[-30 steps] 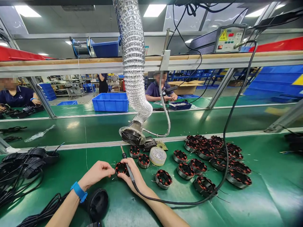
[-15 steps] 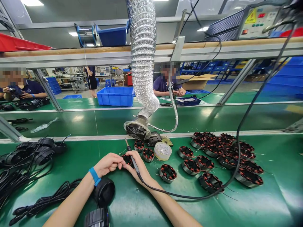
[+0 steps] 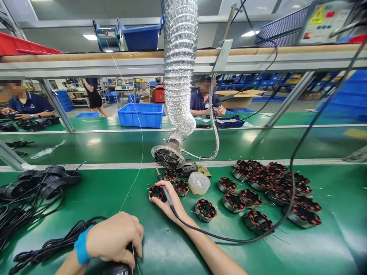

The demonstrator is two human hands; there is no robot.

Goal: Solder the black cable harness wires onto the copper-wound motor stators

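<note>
My right hand [image 3: 168,205] grips a soldering iron [image 3: 165,192] like a pen, with its tip pointing up and away and its black cord trailing to the right. The fingertips of that hand rest against a small stator with red windings [image 3: 155,192] lying on the green mat. My left hand [image 3: 114,238], with a blue wristband, is down at the near edge, its fingers curled over a black round part [image 3: 118,269] that is mostly hidden. A thin solder wire [image 3: 139,126] hangs from a spool overhead and ends just above the left hand.
Several wound stators [image 3: 269,185] lie piled at the right, with a few more and a tape roll [image 3: 200,182] near the fume duct's fan nozzle [image 3: 168,157]. Black housings with cables [image 3: 43,185] crowd the left. Across the belt there is a blue bin [image 3: 140,114], and other people work there.
My left hand let go of the stator and drew back to the near edge onto the black part. The right hand stayed with the iron by the stator. The view shifted.
</note>
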